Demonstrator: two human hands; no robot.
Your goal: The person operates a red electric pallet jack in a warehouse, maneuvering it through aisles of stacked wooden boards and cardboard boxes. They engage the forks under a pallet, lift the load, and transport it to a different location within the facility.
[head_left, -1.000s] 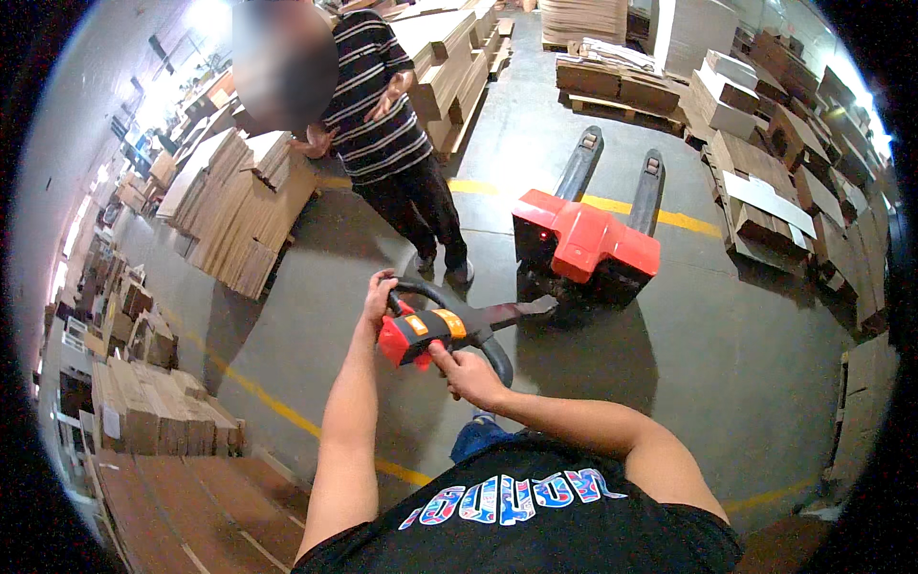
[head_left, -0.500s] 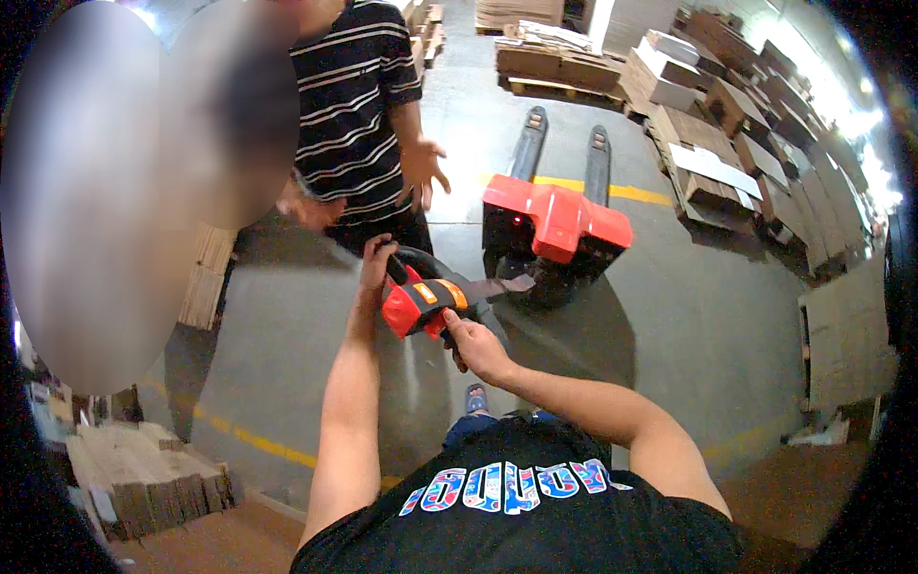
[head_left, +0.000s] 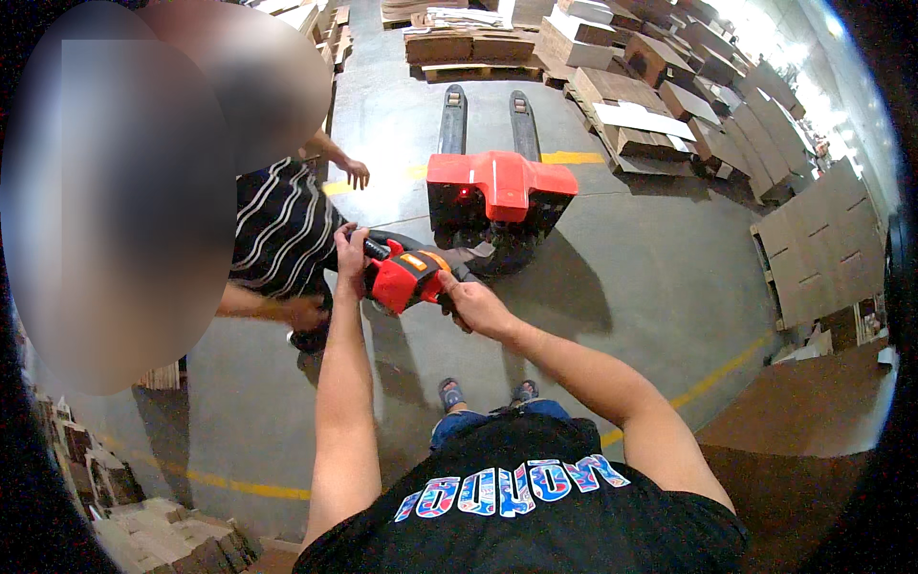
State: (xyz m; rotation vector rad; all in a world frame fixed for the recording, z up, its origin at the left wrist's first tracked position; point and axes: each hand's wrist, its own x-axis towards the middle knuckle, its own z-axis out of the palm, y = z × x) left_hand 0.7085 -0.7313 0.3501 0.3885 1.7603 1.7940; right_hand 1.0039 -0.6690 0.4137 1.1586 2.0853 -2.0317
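Observation:
Both my hands are on the control handle (head_left: 405, 278) of a red and black pallet truck (head_left: 502, 182). My left hand (head_left: 352, 256) wraps round the black grip on the handle's left side. On the other side, my right hand (head_left: 475, 306) is closed round the right grip, its thumb near the red housing. The handle's head is red with a black top and orange patches. Beyond it stands the truck body, a small red light glowing on it. Its two dark forks (head_left: 453, 120) point away from me, with nothing on them.
A person in a black striped shirt (head_left: 287, 225) stands close at the left, beside the handle. Cardboard stacks on pallets (head_left: 473, 48) are at the back, with more cardboard (head_left: 650, 129) along the right. A leaning cardboard sheet (head_left: 827, 247) is nearer right. Yellow lines (head_left: 244, 486) mark the floor.
The truck and handle have shifted left in view, and the forks now point straighter ahead. The person in stripes has moved left and nearer, leaning. Both my hands have stayed on the grips.

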